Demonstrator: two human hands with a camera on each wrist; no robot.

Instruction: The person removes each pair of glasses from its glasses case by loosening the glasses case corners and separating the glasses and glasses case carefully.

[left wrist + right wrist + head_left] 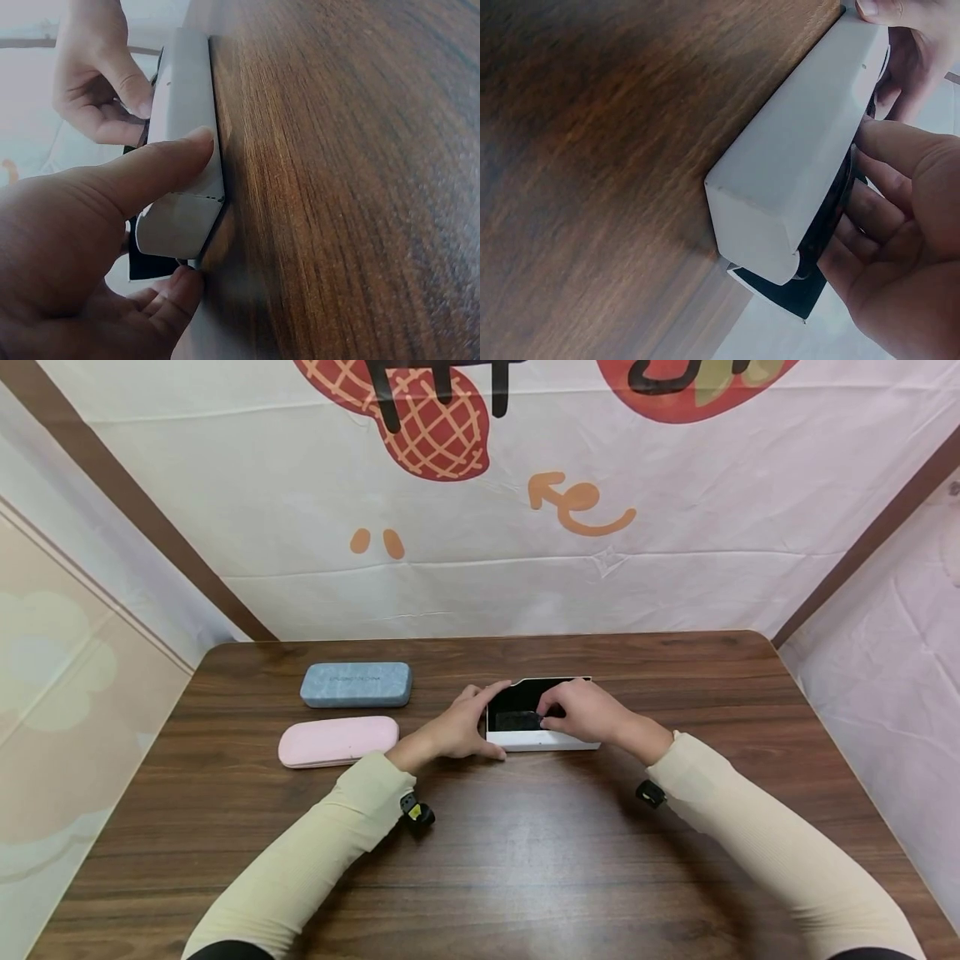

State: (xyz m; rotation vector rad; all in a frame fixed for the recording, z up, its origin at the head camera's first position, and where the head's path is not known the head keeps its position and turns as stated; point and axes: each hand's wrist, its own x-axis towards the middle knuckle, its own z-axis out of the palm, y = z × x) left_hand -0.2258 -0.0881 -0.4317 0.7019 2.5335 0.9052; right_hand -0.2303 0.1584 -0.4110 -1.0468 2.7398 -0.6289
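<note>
A white glasses case (542, 741) with a black lining stands open on the table, its lid raised at the back. My left hand (459, 727) grips its left end, thumb on the front wall (180, 112) and fingers around the far side. Above the case's middle, my right hand (583, 710) reaches in with bent fingers. Its thumb and fingers pinch a pair of dark glasses (517, 720) lying in the case; the hand hides much of them. In the right wrist view, a dark glossy edge of the glasses (826, 217) shows along the rim.
To the left lie a blue glasses case (357, 685) at the back and a pink glasses case (339, 742) in front of it, both closed. The brown wooden table (525, 860) ends at a printed cloth wall (480, 593) behind.
</note>
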